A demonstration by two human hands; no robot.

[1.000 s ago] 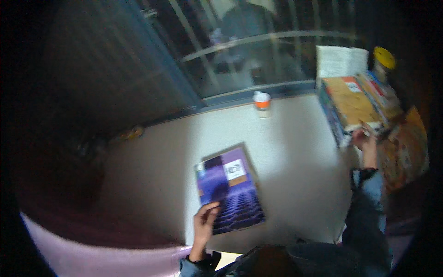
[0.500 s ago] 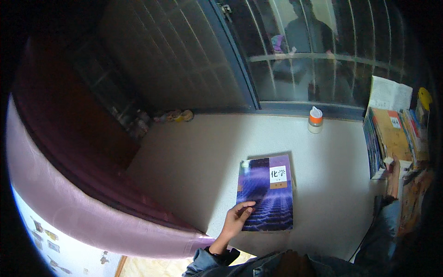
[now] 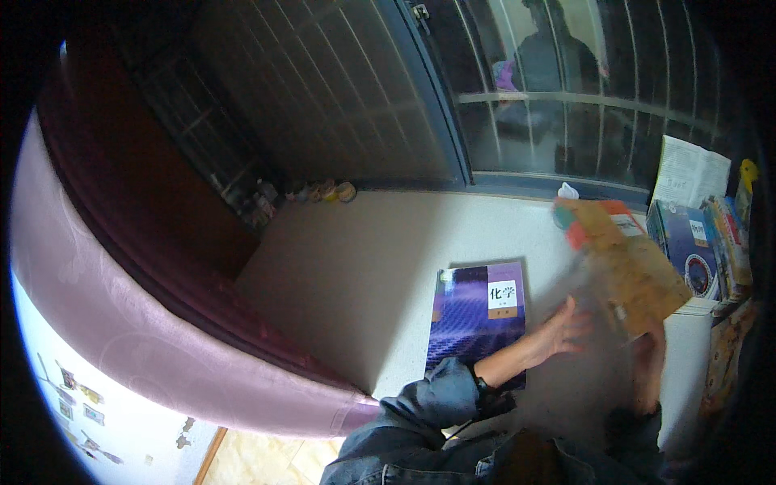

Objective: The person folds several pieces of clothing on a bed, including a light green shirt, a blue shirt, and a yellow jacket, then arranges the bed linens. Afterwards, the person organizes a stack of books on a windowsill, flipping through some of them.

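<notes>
My right hand [image 3: 649, 360] grips the lower edge of a yellow-brown book [image 3: 626, 250], raised at a tilt over the right part of the ledge and smeared by motion. My left hand [image 3: 560, 330] reaches across toward it, fingers spread, with a gap between it and the book. Under my left forearm a purple-blue textbook [image 3: 473, 323] lies flat, its lower part covered by the arm. Beyond the raised book, a row of standing books has a dark blue textbook [image 3: 687, 242] in front.
Only the white cap of a bottle [image 3: 567, 191] shows behind the yellow-brown book. An open sheet of paper [image 3: 693, 172] leans behind the book row. Small shoe-like items [image 3: 331, 191] sit at the far left. A purple curtain [image 3: 186, 347] borders the left side; barred window glass [image 3: 566, 137] stands behind.
My right hand has taken the yellow-brown book off the row and moved it left, uncovering the dark blue textbook. My left hand has left the purple-blue textbook and moved right.
</notes>
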